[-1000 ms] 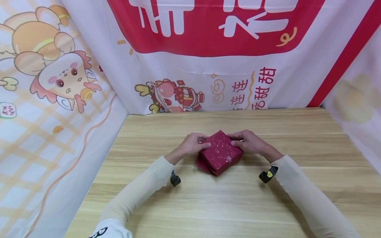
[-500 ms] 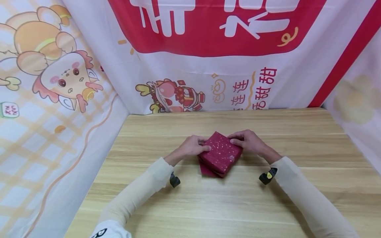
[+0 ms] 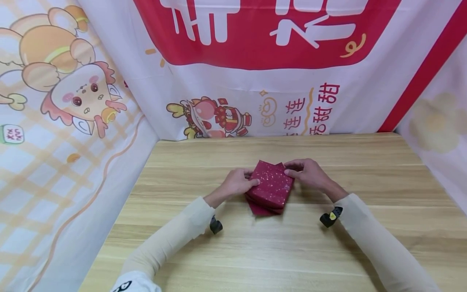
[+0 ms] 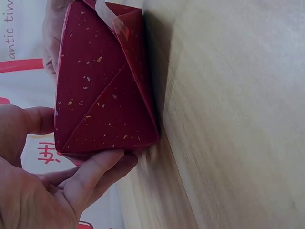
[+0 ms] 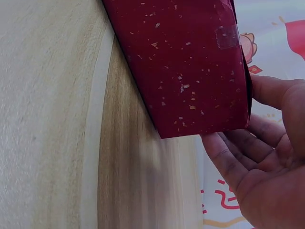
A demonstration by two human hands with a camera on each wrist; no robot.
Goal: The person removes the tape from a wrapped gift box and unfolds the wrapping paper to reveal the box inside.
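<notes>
A box wrapped in dark red paper with gold and silver flecks (image 3: 271, 183) stands on the table in the head view. My left hand (image 3: 237, 181) grips its left side, thumb on the top edge and fingers against the side. At the far right corner my right hand (image 3: 309, 174) holds the box, thumb on the upper edge. Folded paper with a diagonal crease (image 4: 102, 102) covers the end in the left wrist view. A strip of clear tape (image 5: 228, 36) shows in the right wrist view. A dark red paper flap (image 3: 260, 209) sticks out beneath the near side.
The wood-grain table (image 3: 233, 251) extends around the box. Behind it hangs a white and red printed cloth (image 3: 226, 81), and a cartoon-printed cloth (image 3: 54, 182) borders the left side.
The box has turned counterclockwise in the head view, its near corner swinging right and its far corner left. Both hands stay on it, and a flap corner now shows by the right hand.
</notes>
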